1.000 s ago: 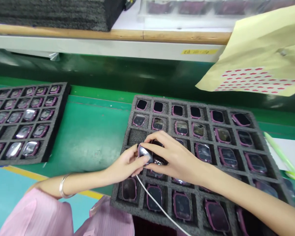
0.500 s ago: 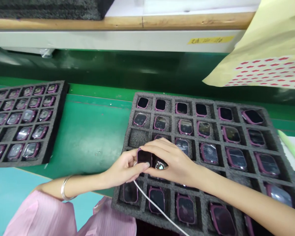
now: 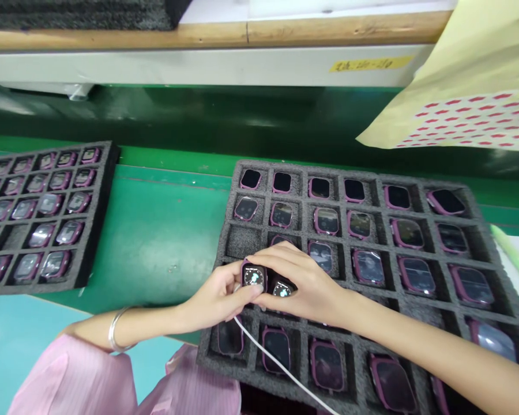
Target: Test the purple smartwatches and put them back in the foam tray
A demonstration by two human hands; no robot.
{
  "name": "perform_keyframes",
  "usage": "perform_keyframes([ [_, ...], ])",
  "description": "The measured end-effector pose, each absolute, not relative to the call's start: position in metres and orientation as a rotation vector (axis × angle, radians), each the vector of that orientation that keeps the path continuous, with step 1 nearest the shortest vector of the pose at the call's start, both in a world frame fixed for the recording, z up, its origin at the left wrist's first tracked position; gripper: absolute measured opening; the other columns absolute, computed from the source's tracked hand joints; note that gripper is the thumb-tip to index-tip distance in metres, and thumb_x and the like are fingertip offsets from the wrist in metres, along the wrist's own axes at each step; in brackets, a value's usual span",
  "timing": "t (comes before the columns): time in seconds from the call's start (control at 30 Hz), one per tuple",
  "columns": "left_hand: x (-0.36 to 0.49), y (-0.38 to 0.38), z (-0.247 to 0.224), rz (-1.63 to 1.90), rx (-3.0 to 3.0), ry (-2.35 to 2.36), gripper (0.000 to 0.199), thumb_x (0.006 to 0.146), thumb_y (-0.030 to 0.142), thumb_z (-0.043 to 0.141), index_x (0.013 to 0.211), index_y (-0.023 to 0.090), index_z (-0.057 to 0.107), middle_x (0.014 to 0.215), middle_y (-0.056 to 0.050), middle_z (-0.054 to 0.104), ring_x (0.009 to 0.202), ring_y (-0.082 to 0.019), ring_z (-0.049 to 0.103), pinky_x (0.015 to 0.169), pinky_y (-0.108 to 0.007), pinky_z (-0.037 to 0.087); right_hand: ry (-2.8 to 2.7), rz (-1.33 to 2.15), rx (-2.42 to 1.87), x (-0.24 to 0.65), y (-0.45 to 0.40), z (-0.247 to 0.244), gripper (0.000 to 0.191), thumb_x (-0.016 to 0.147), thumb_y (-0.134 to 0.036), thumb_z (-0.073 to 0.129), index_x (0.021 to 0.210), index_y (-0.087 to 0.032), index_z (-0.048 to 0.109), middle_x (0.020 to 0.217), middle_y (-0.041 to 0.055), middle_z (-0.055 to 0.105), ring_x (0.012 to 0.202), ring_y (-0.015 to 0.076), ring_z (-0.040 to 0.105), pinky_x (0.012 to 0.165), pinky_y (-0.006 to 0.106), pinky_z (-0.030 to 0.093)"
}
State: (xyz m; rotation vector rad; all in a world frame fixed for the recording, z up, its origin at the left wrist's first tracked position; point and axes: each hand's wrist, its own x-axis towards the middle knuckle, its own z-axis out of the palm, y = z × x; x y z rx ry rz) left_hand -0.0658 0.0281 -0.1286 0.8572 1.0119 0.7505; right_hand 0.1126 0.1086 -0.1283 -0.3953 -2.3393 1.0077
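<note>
Between my two hands is a purple smartwatch case (image 3: 254, 276) with a lit dial, held over the left side of a grey foam tray (image 3: 303, 227). My left hand (image 3: 222, 294) grips its left side, the thumb lying over the lower edge of the screen. With fingertips on its top and lower right side, my right hand (image 3: 303, 282) holds the same watch. A white cable (image 3: 277, 360) comes out from under my left hand and runs down to the right. Below my right palm a second lit watch (image 3: 282, 289) shows, partly covered.
At the left lies another foam tray (image 3: 101, 199) of purple watches on the green bench (image 3: 155, 230). A yellow sheet (image 3: 471, 86) with red marks hangs at upper right. Above runs a shelf with a wooden edge (image 3: 307, 31). A light green strip (image 3: 512, 259) lies right of the near tray.
The held watch's screen was dark and now shows a lit dial. Both hands keep the same grip, and the view has shifted very slightly.
</note>
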Motion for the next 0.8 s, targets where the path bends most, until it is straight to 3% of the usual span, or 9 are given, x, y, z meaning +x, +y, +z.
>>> perform_keyframes([
  [0.67, -0.067, 0.024, -0.132, 0.829, 0.916, 1.009, 0.029, 0.085, 0.036, 0.061, 0.097, 0.013, 0.048, 0.053, 0.011, 0.037, 0.036, -0.002, 0.03, 0.034, -0.015, 0.021, -2.37, 0.854, -0.295, 0.11, 0.108, -0.124, 0.04, 0.086, -0.024, 0.067, 0.122, -0.016, 0.05, 0.106, 0.0124, 0.066, 0.095, 0.0224, 0.061, 0.082, 0.04, 0.044],
  [0.8, -0.067, 0.022, -0.135, 0.848, 0.892, 0.967, 0.032, 0.084, 0.041, 0.06, 0.095, 0.014, 0.047, 0.059, 0.006, 0.045, 0.039, -0.003, 0.031, 0.037, -0.017, 0.023, -2.418, 0.877, -0.284, 0.108, 0.115, -0.11, 0.039, 0.084, -0.029, 0.069, 0.118, -0.015, 0.054, 0.104, 0.0121, 0.065, 0.096, 0.0243, 0.06, 0.086, 0.043, 0.044],
])
